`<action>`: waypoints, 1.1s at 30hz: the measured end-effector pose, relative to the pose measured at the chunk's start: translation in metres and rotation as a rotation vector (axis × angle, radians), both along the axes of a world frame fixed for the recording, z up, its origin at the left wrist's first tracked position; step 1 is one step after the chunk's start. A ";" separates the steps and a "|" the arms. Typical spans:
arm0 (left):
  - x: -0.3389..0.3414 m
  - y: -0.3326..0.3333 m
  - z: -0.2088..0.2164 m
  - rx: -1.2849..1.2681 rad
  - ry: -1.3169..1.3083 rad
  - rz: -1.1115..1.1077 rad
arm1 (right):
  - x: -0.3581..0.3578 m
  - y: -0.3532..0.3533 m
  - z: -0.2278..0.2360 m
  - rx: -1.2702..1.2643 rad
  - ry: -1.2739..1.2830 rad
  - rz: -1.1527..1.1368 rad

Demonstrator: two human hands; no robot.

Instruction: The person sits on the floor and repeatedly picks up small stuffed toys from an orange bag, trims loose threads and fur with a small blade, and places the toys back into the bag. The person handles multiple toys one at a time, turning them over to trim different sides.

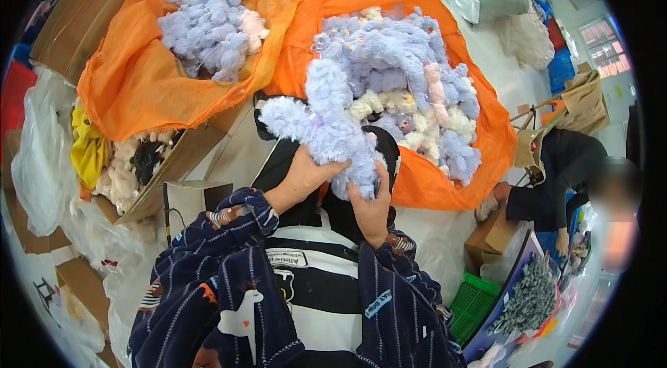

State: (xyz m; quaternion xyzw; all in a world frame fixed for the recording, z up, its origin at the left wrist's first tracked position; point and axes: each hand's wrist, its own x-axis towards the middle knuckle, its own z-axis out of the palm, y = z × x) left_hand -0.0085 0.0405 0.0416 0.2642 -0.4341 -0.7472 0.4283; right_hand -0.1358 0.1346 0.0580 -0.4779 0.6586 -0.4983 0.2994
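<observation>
Above my lap I hold a fluffy lavender plush toy (pixel 323 128) between both hands. Two long, ear-like parts stick out from it, up and to the left. My left hand (pixel 306 177) is closed on the toy's lower left side, thumb lying across the fur. Closer to its lower right end, my right hand (pixel 372 208) grips the fur, with the thumb on the near side. Just beyond the toy, an open orange sack (pixel 486 166) holds a heap of lavender plush pieces (pixel 389 48), with cream and pink ones among them.
A second orange sack (pixel 132 100) of lavender plush pieces stands at the far left. Below it is a cardboard box (pixel 184 166) with cream plush pieces. At the right, a person in dark clothes (pixel 556 166) bends over near a green basket (pixel 474 305). Clear plastic sheeting (pixel 45 152) hangs at left.
</observation>
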 end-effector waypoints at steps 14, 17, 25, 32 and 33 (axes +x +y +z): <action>0.014 -0.027 0.005 0.145 -0.050 -0.070 | -0.010 0.013 -0.015 -0.016 -0.044 0.102; 0.046 -0.096 0.034 0.077 0.005 0.246 | -0.018 0.011 -0.001 -0.023 -0.041 0.168; 0.002 -0.165 0.034 0.050 0.181 0.334 | -0.048 0.001 -0.011 -0.094 0.047 -0.102; -0.059 -0.100 -0.229 -0.396 -1.063 -0.348 | -0.048 -0.008 -0.013 -0.090 0.084 -0.164; -0.047 -0.092 -0.271 -0.597 -1.227 -0.628 | -0.048 -0.009 -0.012 -0.085 0.054 -0.165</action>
